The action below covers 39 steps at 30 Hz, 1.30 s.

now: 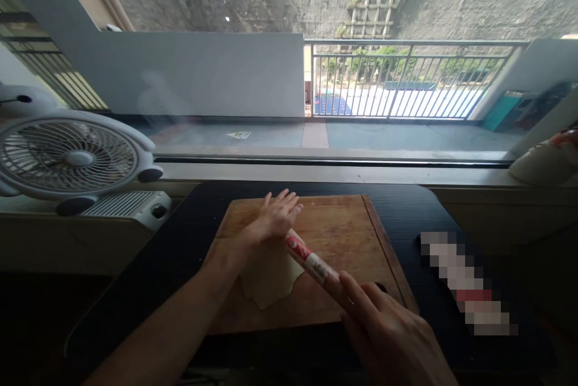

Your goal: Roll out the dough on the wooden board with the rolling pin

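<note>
A pale, flat sheet of dough lies on the wooden cutting board. Slanting over its right side is a rolling pin with a red and white printed label. My right hand is closed around the pin's near end. At the far end, my left hand is open, its fingers stretched out and spread toward the back of the board. The heel of that palm is at the pin's tip; whether it presses on the pin or the dough is hidden. My left forearm covers part of the dough's left side.
The board rests on a dark table. On the table's right side lies a pixelated item that I cannot make out. A white fan stands at the left, above a white heater-like unit. Behind the table runs a window sill.
</note>
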### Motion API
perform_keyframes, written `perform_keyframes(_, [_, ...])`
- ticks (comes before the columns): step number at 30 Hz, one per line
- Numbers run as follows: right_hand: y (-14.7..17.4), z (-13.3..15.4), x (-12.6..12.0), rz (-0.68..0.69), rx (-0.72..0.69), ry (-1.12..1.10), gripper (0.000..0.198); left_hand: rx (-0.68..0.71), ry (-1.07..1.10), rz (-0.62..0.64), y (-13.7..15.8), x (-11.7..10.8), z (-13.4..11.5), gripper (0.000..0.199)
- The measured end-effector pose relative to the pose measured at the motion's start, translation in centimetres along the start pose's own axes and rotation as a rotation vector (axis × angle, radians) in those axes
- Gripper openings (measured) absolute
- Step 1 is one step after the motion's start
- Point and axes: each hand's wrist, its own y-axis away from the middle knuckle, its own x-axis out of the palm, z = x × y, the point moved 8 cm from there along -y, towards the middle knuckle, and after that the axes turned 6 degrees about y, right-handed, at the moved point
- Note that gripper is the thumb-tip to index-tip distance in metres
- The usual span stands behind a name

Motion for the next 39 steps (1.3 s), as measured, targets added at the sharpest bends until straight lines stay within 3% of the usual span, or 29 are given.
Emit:
perform_keyframes(5, [0.1,2.0,0.8,0.055,-0.127,-0.063,0.048,-0.027,0.064,-0.156,9.5,-0.2,4.0,0.049])
perform_keyframes(7, [0.1,2.5,1.1,0.057,-0.156,-0.068,0.05,-0.047,0.066,-0.173,11.6,-0.1,4.9,0.051])
perform_keyframes(10, [-0.1,2.6,1.0,0.046,-0.138,-0.088,0.047,-0.046,0.072,-0.166,9.8,0.1,4.3,0.052])
perform_keyframes(15, [-0.9,0.8,1.1,0.087,0.064,-0.066,0.042,-0.08,0.207,-0.117,-0.2,-0.4,0.7,0.049])
perform_keyframes(17, [-0.8,-0.4,1.5,0.121,0.148,-0.087,0.037,-0.107,0.252,-0.141,-2.3,-1.8,0.0,0.05])
perform_keyframes(19, [-0.2,-1.6,1.8,0.127,0.181,-0.143,0.034,-0.129,0.278,-0.203,-1.8,-3.4,0.4,0.054])
perform_keyframes(22, [1.4,-3.6,1.9,0.076,0.221,-0.231,0.034,-0.081,0.263,-0.322,3.8,-4.6,1.9,0.052])
perform_keyframes(23, [2.1,-4.4,2.0,0.057,0.244,-0.258,0.035,-0.028,0.227,-0.316,6.2,-4.1,2.1,0.049])
perform_keyframes(26, [3.5,-6.2,2.7,0.053,0.318,-0.321,0.037,0.105,0.117,-0.111,12.1,0.2,1.6,0.046])
perform_keyframes(28, [4.0,-6.8,3.3,0.068,0.356,-0.339,0.039,0.104,0.031,-0.114,13.9,1.8,1.3,0.05])
perform_keyframes(33, [4.6,-6.8,3.7,0.057,0.376,-0.331,0.041,-0.013,-0.047,-0.115,10.8,2.6,0.4,0.056])
perform_keyframes(36, [5.2,-6.7,3.7,0.019,0.366,-0.305,0.04,-0.047,-0.068,-0.12,8.3,1.4,-0.4,0.055])
perform_keyframes(39, [5.9,-6.8,3.8,-0.011,0.36,-0.287,0.041,-0.031,-0.074,-0.015,6.6,0.3,-0.9,0.05])
